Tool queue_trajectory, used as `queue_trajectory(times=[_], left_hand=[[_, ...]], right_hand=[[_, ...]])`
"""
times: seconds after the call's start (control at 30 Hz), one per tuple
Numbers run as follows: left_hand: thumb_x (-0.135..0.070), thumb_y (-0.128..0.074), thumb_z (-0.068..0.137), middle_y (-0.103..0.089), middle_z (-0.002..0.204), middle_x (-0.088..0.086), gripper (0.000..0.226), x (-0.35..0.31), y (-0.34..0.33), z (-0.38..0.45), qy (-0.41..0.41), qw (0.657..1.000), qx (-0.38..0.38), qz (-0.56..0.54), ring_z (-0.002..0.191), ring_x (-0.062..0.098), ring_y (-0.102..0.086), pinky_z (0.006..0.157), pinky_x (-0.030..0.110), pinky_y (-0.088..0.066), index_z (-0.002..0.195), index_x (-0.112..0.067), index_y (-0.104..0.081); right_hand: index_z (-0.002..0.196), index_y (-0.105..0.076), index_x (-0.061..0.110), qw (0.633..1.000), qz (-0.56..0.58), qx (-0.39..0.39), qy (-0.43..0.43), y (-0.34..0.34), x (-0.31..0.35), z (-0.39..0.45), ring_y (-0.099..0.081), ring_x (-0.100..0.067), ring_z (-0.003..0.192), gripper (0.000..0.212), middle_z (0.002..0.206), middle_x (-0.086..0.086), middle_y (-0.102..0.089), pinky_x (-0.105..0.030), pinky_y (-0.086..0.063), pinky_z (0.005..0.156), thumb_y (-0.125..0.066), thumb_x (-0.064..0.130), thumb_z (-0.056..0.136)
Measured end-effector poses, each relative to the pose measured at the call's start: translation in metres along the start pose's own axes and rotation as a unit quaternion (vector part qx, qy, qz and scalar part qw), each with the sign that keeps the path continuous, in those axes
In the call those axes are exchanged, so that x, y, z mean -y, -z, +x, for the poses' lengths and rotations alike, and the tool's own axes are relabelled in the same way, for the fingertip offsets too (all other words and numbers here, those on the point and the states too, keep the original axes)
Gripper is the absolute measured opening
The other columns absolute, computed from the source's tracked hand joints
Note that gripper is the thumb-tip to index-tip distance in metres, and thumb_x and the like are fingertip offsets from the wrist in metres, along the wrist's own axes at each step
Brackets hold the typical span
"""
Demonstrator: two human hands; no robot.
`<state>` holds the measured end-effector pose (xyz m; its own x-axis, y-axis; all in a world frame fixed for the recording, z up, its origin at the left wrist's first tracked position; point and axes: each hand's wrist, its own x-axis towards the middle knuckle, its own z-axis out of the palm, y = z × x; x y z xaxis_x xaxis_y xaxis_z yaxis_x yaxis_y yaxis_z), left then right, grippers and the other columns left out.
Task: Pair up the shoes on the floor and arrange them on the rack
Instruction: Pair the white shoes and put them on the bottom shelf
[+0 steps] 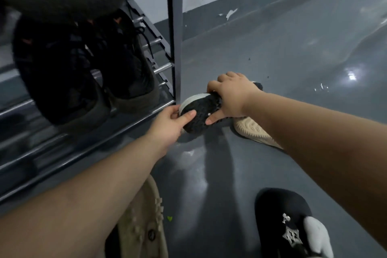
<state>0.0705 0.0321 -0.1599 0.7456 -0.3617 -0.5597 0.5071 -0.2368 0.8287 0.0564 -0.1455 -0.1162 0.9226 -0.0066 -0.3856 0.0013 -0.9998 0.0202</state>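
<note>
Rack [175, 33] at left, black sneaker pair [83, 65] on its rails. Left hand [170, 120] just right of rack post base, thumb and fingers pinching toe of black knit shoe [199, 114]. Right hand [229, 95] grips same shoe from above, fingers curled round it. Shoe raised beside rack foot, white sole toward rack. Beige shoe [251, 130] on floor [293, 58] right of rack, under right wrist.

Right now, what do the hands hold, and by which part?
Both hold one black knit shoe with a white sole: left hand pinches its near end, right hand grips its upper from above.
</note>
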Motion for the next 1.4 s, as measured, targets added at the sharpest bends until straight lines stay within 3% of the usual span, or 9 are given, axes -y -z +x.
queue_trajectory(times=[0.1,0.4,0.7,0.77,0.9,1.0,1.2,1.3,1.4], left_hand=[[-0.018,-0.063,0.088,-0.062,0.092,-0.005,0.015,-0.006,0.021,-0.045,-0.036,0.999,-0.007,0.025,0.081,0.006,-0.059,0.078,0.03,-0.05,0.1,-0.02,-0.055],[-0.012,-0.062,0.088,-0.062,0.088,0.0,0.023,0.015,0.086,-0.198,-0.031,0.998,-0.048,-0.004,0.075,0.008,-0.06,0.05,0.019,-0.055,0.11,-0.01,-0.053],[-0.029,-0.077,0.074,-0.057,0.108,-0.001,0.035,0.03,0.12,-0.293,-0.131,0.957,-0.16,0.203,0.102,0.018,-0.057,0.093,0.035,-0.048,0.101,-0.026,-0.054],[-0.031,-0.077,0.074,-0.051,0.109,-0.005,0.038,0.033,0.124,-0.312,-0.148,0.94,-0.188,0.244,0.1,0.011,-0.05,0.09,0.025,-0.041,0.104,-0.027,-0.055],[-0.03,-0.078,0.072,-0.046,0.112,-0.007,0.046,0.051,0.124,-0.341,-0.171,0.923,-0.232,0.254,0.102,0.01,-0.047,0.086,0.02,-0.035,0.112,-0.022,-0.056],[-0.029,-0.075,0.075,-0.042,0.119,-0.008,0.049,0.07,0.114,-0.353,-0.19,0.92,-0.208,0.273,0.107,0.01,-0.048,0.085,0.018,-0.035,0.118,-0.022,-0.052],[-0.042,-0.069,0.079,-0.023,0.141,-0.005,0.071,0.085,0.099,-0.349,-0.221,0.918,-0.147,0.296,0.124,0.004,-0.031,0.103,0.014,-0.026,0.135,-0.019,-0.033],[-0.049,-0.05,0.09,-0.026,0.149,-0.002,0.072,0.072,0.101,-0.339,-0.03,0.987,-0.139,0.072,0.13,0.011,-0.032,0.105,0.023,-0.028,0.148,-0.02,-0.018],[-0.051,-0.044,0.092,-0.056,0.123,0.001,0.053,0.076,0.107,-0.326,0.132,0.983,-0.037,-0.124,0.112,0.023,-0.053,0.095,0.04,-0.045,0.134,-0.019,-0.044]], right_hand=[[0.122,-0.05,0.022,0.999,0.042,-0.019,-0.002,0.01,0.03,-0.035,-0.047,-0.028,0.112,0.085,0.115,-0.007,-0.054,-0.035,-0.035,0.096,-0.066,0.076,0.058],[0.125,-0.048,0.026,0.989,0.143,-0.024,0.01,0.01,0.148,-0.144,-0.045,-0.027,0.114,0.084,0.116,-0.006,-0.05,-0.038,-0.039,0.095,-0.063,0.077,0.06],[0.146,-0.027,0.026,0.975,0.198,-0.067,-0.07,0.014,0.208,-0.212,-0.037,-0.029,0.132,0.094,0.141,-0.008,-0.04,-0.039,-0.033,0.108,-0.066,0.065,0.071],[0.146,-0.027,0.022,0.933,0.322,-0.052,-0.151,0.01,0.214,-0.22,-0.046,-0.029,0.124,0.09,0.135,-0.01,-0.045,-0.039,-0.04,0.1,-0.067,0.06,0.074],[0.117,-0.047,0.017,0.65,0.715,0.088,-0.242,0.007,0.251,-0.235,-0.062,-0.025,0.09,0.061,0.107,-0.006,-0.057,-0.039,-0.054,0.076,-0.054,0.065,0.081],[0.103,-0.06,0.014,0.543,0.805,0.13,-0.203,0.002,0.28,-0.239,-0.066,-0.025,0.084,0.047,0.097,-0.008,-0.067,-0.037,-0.056,0.066,-0.057,0.057,0.085],[0.12,-0.061,0.003,0.5,0.835,0.11,-0.204,-0.029,0.278,-0.237,-0.07,-0.028,0.085,0.038,0.105,-0.015,-0.071,-0.035,-0.057,0.068,-0.067,0.02,0.086],[0.127,-0.053,0.006,0.478,0.851,0.105,-0.191,-0.034,0.265,-0.236,-0.068,-0.03,0.095,0.045,0.114,-0.016,-0.069,-0.039,-0.057,0.071,-0.067,0.008,0.084],[0.128,-0.051,0.01,0.457,0.866,0.125,-0.159,-0.038,0.261,-0.235,-0.067,-0.03,0.098,0.042,0.119,-0.014,-0.067,-0.038,-0.059,0.067,-0.061,0.004,0.088]])
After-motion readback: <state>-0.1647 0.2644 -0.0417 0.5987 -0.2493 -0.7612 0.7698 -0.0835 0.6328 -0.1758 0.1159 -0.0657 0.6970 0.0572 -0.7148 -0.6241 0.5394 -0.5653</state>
